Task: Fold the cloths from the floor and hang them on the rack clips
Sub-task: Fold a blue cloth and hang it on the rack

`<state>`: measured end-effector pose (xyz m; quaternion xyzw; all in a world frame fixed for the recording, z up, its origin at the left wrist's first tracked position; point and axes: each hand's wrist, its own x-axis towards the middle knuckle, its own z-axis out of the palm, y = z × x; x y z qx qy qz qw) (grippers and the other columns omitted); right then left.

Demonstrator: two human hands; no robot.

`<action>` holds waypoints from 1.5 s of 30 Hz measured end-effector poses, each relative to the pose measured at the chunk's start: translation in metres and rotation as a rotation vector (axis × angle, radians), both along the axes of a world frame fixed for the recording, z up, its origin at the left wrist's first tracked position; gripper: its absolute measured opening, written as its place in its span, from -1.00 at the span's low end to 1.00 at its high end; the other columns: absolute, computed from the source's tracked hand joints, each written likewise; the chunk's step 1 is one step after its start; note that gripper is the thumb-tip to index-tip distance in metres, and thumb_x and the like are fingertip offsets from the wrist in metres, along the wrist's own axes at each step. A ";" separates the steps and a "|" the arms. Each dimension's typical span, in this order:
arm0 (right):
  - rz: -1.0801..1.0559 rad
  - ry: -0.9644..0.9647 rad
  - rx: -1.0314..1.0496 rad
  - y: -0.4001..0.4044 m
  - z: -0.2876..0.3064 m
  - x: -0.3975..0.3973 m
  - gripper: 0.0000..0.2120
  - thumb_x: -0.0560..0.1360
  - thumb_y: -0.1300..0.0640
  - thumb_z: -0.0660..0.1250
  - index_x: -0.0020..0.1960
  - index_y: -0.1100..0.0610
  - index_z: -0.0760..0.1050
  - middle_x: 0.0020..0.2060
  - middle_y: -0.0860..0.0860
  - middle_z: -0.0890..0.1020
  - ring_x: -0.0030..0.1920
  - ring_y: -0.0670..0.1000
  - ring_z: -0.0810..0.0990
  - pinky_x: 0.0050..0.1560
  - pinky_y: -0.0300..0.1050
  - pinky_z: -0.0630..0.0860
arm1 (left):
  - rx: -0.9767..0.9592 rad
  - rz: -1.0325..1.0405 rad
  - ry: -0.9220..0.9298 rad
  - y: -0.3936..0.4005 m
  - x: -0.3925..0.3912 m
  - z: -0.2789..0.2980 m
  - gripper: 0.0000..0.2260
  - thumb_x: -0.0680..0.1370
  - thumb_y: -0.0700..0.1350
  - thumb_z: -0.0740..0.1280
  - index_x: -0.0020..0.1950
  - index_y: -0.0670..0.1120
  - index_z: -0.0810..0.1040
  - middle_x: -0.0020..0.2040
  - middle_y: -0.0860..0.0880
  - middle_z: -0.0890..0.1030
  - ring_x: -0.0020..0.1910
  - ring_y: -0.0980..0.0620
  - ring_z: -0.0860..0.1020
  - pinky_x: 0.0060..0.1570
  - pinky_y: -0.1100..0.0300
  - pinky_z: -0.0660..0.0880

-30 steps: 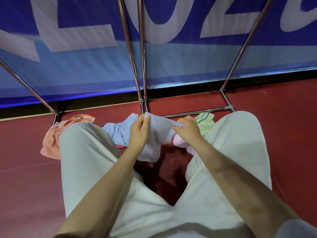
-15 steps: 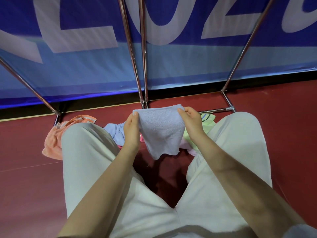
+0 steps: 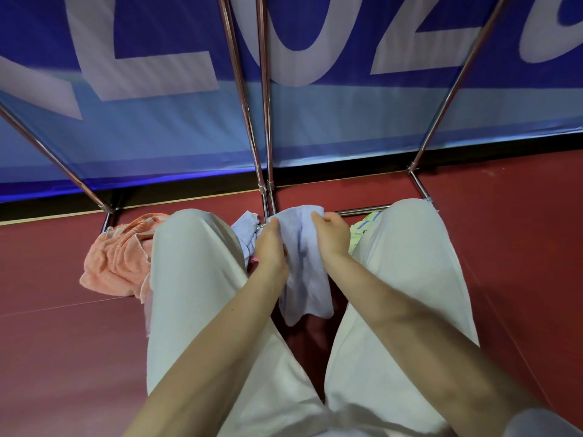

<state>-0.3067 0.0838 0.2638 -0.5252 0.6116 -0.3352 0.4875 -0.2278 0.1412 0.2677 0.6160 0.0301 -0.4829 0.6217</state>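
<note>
A light blue cloth [image 3: 304,269] hangs between my knees, bunched narrow at its top edge. My left hand [image 3: 269,247] grips its upper left side and my right hand [image 3: 331,236] pinches its upper right corner, the two hands close together. On the red floor lie an orange cloth [image 3: 116,263] at the left, a second blue cloth [image 3: 246,230] behind my left hand, and a green striped cloth [image 3: 362,228] partly hidden by my right knee. The rack's chrome poles [image 3: 263,127] rise ahead. No clips are in view.
My knees in white trousers [image 3: 192,279] frame the cloths. The rack's base bars [image 3: 362,211] run along the floor just past my hands. A blue banner [image 3: 315,121] closes off the far side, and red floor [image 3: 511,247] stretches to both sides.
My hands have come closer together and lower, so the cloth that was held spread flat now hangs longer and narrower. The view has tipped slightly downward.
</note>
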 end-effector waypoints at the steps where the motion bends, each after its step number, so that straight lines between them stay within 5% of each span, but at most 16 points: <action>1: 0.021 -0.013 -0.025 0.003 0.002 0.005 -0.62 0.51 0.12 0.27 -0.40 0.09 0.17 -0.47 -0.04 0.24 -0.41 -0.05 0.19 -0.38 -0.14 0.15 | -0.008 -0.011 -0.029 -0.002 -0.001 0.001 -0.76 0.61 0.02 0.21 -0.01 -0.11 0.56 -0.13 -0.06 0.60 -0.14 0.03 0.56 -0.16 0.16 0.49; 5: 0.168 -0.011 -0.155 0.018 0.007 0.020 -0.64 0.52 0.16 0.26 -0.39 0.07 0.20 -0.50 -0.07 0.28 -0.44 -0.08 0.24 -0.43 -0.26 0.20 | -0.029 -0.003 -0.074 -0.005 0.004 0.002 -0.58 0.53 0.12 0.25 0.12 -0.21 0.60 0.04 -0.27 0.63 0.13 -0.19 0.60 0.13 -0.04 0.52; 9: 0.292 -0.019 -0.236 0.028 0.011 0.024 -0.77 0.54 0.19 0.25 -0.29 0.15 0.42 -0.45 -0.08 0.44 -0.42 -0.19 0.42 -0.37 -0.34 0.31 | -0.053 -0.014 -0.042 -0.008 0.014 0.000 -0.65 0.59 0.13 0.22 0.01 -0.16 0.57 -0.17 -0.10 0.58 -0.11 -0.02 0.58 -0.11 0.13 0.50; 13: 0.348 0.024 -0.290 0.029 0.019 0.024 -0.83 0.56 0.21 0.23 -0.15 0.19 0.56 -0.35 -0.05 0.54 -0.35 -0.23 0.47 -0.27 -0.38 0.35 | -0.073 -0.021 -0.058 -0.013 0.020 0.002 -0.71 0.63 0.07 0.17 -0.15 -0.06 0.52 -0.24 -0.04 0.59 -0.21 0.06 0.54 -0.12 0.17 0.47; 17: 0.400 -0.027 -0.261 0.027 0.029 0.018 -0.88 0.55 0.38 0.20 -0.06 0.41 0.49 -0.37 0.03 0.39 -0.38 -0.33 0.44 -0.19 -0.44 0.34 | -0.067 -0.028 -0.083 -0.010 0.020 0.002 -0.70 0.63 0.05 0.19 -0.15 -0.07 0.59 -0.31 -0.01 0.65 -0.21 0.09 0.58 -0.09 0.20 0.51; 21: 0.291 0.161 -0.308 0.012 0.018 0.013 -0.78 0.47 0.05 0.41 -0.07 0.13 0.41 -0.36 -0.08 0.45 -0.37 -0.16 0.41 -0.35 -0.33 0.31 | 0.078 -0.088 -0.063 -0.011 0.025 0.009 -0.64 0.60 0.14 0.17 -0.13 -0.12 0.55 -0.21 -0.11 0.58 -0.17 -0.01 0.53 0.01 0.07 0.46; 25: 0.201 0.177 -0.310 0.008 0.015 0.010 -0.51 0.36 -0.19 0.44 0.14 0.04 0.40 -0.02 -0.08 0.56 -0.04 -0.08 0.52 -0.12 -0.20 0.48 | 0.095 -0.185 -0.128 -0.020 0.032 0.002 -0.66 0.61 0.07 0.18 -0.09 -0.17 0.56 -0.24 -0.08 0.66 -0.08 -0.02 0.60 -0.20 0.19 0.54; 28: 0.296 0.292 -0.157 0.007 0.016 0.008 -0.50 0.43 -0.30 0.30 0.11 0.08 0.50 -0.04 -0.04 0.63 -0.02 -0.02 0.59 -0.06 -0.13 0.49 | 0.001 -0.151 -0.173 -0.013 0.025 0.001 -0.61 0.55 0.15 0.22 0.05 -0.15 0.61 0.01 -0.14 0.66 0.04 -0.09 0.61 0.11 -0.03 0.55; 30: 0.313 0.315 -0.129 0.007 0.014 0.005 -0.49 0.45 -0.33 0.24 0.04 0.10 0.57 -0.11 -0.02 0.66 -0.05 0.01 0.61 -0.05 -0.09 0.51 | -0.022 -0.115 -0.184 -0.006 0.022 0.001 -0.54 0.47 0.22 0.24 0.03 -0.12 0.67 -0.01 -0.14 0.70 0.04 -0.09 0.65 0.19 -0.08 0.53; 36: 0.236 0.139 -0.090 0.002 0.010 -0.003 -0.53 0.52 -0.22 0.22 -0.12 0.20 0.56 -0.22 0.12 0.64 -0.19 0.06 0.60 -0.22 -0.10 0.44 | -0.110 -0.281 -0.326 0.003 0.000 0.024 -0.67 0.62 0.11 0.20 0.08 -0.07 0.64 0.00 -0.07 0.68 0.04 -0.01 0.63 0.07 0.10 0.55; 40: 0.236 -0.028 -0.012 0.002 0.021 -0.007 -0.67 0.58 -0.13 0.19 -0.06 0.11 0.56 -0.25 -0.04 0.60 -0.21 -0.09 0.56 -0.25 -0.23 0.43 | -0.198 -0.383 -0.555 0.008 -0.001 0.020 -0.82 0.59 -0.03 0.29 0.06 -0.05 0.64 -0.01 -0.07 0.68 0.07 -0.05 0.62 0.13 -0.03 0.53; 45: 0.423 -0.131 0.036 0.006 0.022 -0.010 -0.74 0.53 -0.08 0.30 0.12 0.05 0.55 -0.04 -0.08 0.65 0.02 -0.09 0.60 0.02 -0.19 0.52 | -0.222 -0.284 -0.546 0.010 0.016 0.017 -0.62 0.46 0.18 0.25 0.07 -0.05 0.62 0.02 -0.14 0.66 0.12 -0.15 0.60 0.22 -0.20 0.48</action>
